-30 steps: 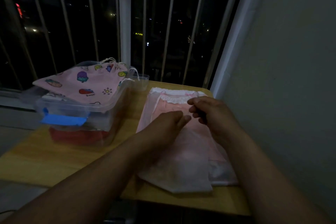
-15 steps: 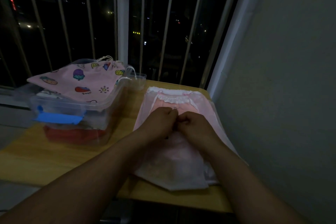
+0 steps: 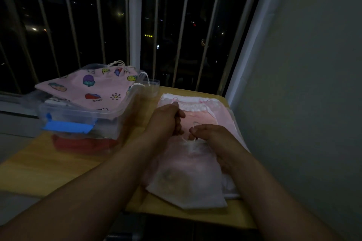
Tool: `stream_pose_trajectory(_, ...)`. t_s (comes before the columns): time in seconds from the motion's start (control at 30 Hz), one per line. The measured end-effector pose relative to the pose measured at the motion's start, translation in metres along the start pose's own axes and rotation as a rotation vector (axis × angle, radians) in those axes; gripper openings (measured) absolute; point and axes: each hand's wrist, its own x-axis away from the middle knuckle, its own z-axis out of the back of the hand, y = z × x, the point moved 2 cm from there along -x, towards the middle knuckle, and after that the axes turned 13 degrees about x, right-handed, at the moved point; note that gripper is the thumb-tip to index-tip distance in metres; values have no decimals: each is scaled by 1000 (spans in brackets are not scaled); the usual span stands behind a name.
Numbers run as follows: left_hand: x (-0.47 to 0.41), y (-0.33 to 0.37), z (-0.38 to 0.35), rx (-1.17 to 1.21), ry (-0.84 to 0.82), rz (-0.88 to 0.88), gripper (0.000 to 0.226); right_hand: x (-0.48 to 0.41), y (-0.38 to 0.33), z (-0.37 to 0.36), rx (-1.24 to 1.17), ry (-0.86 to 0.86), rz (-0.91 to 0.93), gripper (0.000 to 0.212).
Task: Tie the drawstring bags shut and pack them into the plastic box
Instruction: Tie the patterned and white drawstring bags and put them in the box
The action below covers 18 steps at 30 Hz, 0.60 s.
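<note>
Your light wooden table (image 3: 49, 164) stands against a railing and a wall. On its left side sits the clear plastic box (image 3: 82, 115) with a blue latch (image 3: 66, 126). A pink drawstring bag printed with cartoon fruit (image 3: 92, 88) lies across the box's top, its mouth gathered. On the table's right side lies a pile of flat pale pink fabric bags (image 3: 225, 115). The sheer pink bag (image 3: 188, 178) rests on top of that pile, its mouth puckered. Your left hand (image 3: 166, 119) hovers above that mouth, fingers curled. The dim light hides whether they hold anything. Your right hand (image 3: 211, 135) is just beside it, its fingertips pinching the thin white drawstring (image 3: 194, 140).
</note>
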Motion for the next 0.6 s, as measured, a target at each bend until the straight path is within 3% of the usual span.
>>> stream_pose_trajectory(0.17, 0, 11, 2, 145, -131, -15, 41, 8, -13, -4, 253, -11, 98, 15)
stream_pose_trajectory(0.3, -1, 10, -6, 144, -204, -10, 40, 13, -17, -9, 374, -61, 171, 25)
stream_pose_trajectory(0.6, -5, 10, -5, 154, -181, -7, 41, 15, -19, -12, 277, -132, 271, 24)
